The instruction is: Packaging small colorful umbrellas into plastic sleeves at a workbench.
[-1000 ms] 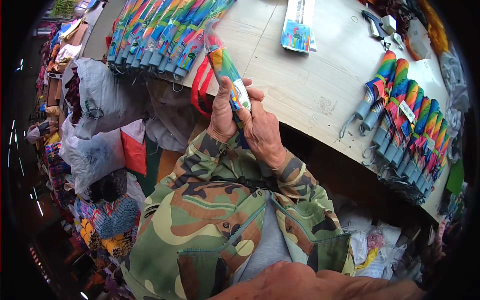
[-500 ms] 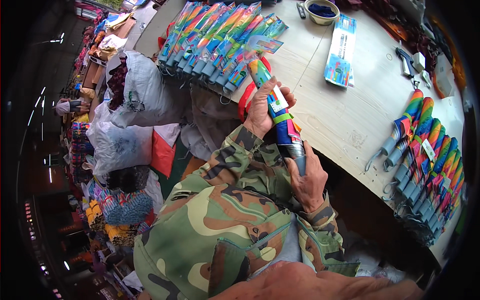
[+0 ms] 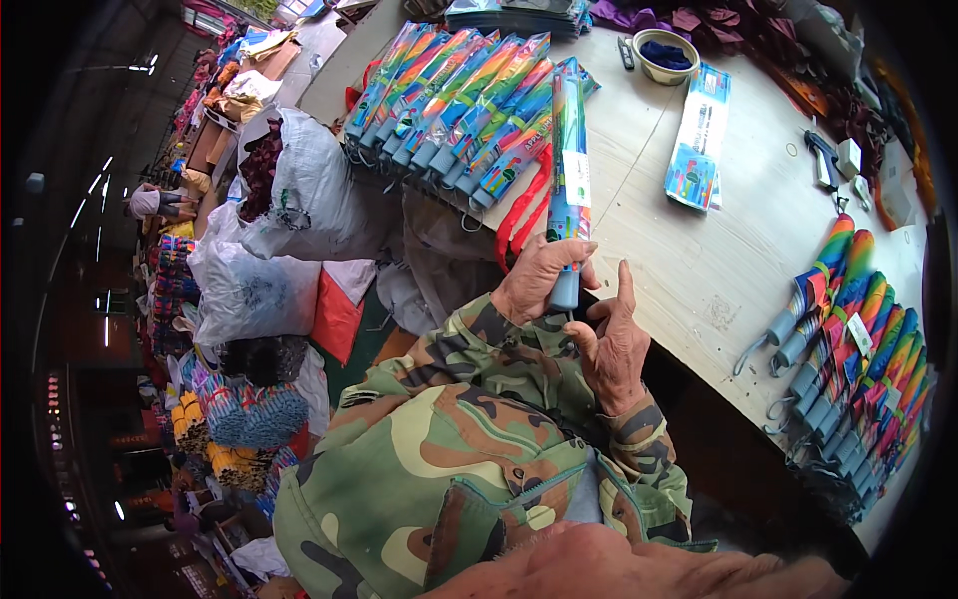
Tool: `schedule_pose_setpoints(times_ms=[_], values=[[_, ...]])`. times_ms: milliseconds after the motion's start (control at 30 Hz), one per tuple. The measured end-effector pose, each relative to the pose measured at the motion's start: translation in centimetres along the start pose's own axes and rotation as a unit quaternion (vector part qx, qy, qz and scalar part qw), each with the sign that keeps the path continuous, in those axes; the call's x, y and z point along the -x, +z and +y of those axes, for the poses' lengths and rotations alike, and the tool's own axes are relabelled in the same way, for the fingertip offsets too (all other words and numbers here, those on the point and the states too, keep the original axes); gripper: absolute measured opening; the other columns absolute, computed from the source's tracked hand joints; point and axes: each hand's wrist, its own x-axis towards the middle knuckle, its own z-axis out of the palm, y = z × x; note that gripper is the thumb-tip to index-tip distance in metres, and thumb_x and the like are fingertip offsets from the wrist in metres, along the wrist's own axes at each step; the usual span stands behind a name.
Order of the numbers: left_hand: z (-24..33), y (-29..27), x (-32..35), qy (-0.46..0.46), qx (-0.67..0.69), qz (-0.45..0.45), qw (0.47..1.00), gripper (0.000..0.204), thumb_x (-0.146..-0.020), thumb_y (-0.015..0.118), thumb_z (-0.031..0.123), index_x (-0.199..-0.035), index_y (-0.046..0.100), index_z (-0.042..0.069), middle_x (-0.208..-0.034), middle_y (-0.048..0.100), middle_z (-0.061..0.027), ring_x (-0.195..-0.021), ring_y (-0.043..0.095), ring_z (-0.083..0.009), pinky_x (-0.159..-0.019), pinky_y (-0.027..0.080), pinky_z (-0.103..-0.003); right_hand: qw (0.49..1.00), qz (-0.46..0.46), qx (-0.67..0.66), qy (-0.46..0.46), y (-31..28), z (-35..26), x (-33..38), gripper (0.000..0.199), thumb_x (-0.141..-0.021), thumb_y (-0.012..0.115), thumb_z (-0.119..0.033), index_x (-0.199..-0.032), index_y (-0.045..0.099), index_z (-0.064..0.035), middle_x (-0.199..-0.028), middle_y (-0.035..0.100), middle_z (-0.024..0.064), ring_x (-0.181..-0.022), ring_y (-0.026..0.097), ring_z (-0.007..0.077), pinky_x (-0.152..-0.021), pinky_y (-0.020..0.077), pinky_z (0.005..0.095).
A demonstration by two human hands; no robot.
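plastic-sleeved folding umbrella [image 3: 571, 130] gripped near its grey-blue handle [image 3: 565, 293] by left hand [image 3: 540, 283], fingers closed round, over edge of pale tabletop [image 3: 644, 245]. right hand [image 3: 616, 351] held empty just beside, index finger extended, others partly curled. similar umbrellas [image 3: 461, 110] laid to left.

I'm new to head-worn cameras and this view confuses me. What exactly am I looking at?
There is no machine here, just a person's two bare hands. The camera sits on the person's head, looking down; its fisheye lens bends straight edges.

The left hand holds a folded rainbow umbrella in a clear sleeve, gripping it near its grey handle. The right hand, index finger extended, is close to that handle and holds nothing visible.

On the pale table, sleeved umbrellas lie toward the left and unsleeved umbrellas at the right. Beyond are printed cards and a bowl.
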Motion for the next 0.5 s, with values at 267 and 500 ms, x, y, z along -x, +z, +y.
schedule_pose_setpoints(times_ms=[267,500], values=[[18.8,-16.0,-4.3,0.194,-0.628,0.311,0.687,0.047,-0.091,0.085,0.04,-0.106,0.071,-0.002,-0.096,0.077,-0.0187,-0.085,0.076,-0.0315,-0.075,0.057,-0.045,0.996,0.04,0.073,0.016,-3.7,5.4,1.5,0.072,-0.1,0.078,-0.046,-0.149,0.06,0.0048,-0.078,0.065,0.0084,-0.063,0.063,0.0232,-0.06,0.0521,0.0367],[31.3,-29.3,-7.3,0.065,-0.803,0.442,0.394,0.066,-0.095,0.075,0.061,-0.124,0.069,0.002,-0.131,0.072,-0.026,-0.128,0.061,-0.048,-0.103,0.049,-0.06,0.982,0.107,0.139,0.069,-7.9,8.1,3.4,0.058,-0.107,0.072,-0.04,-0.141,0.066,0.0061,-0.079,0.067,0.0083,-0.064,0.064,0.0209,-0.063,0.0531,0.0363]])
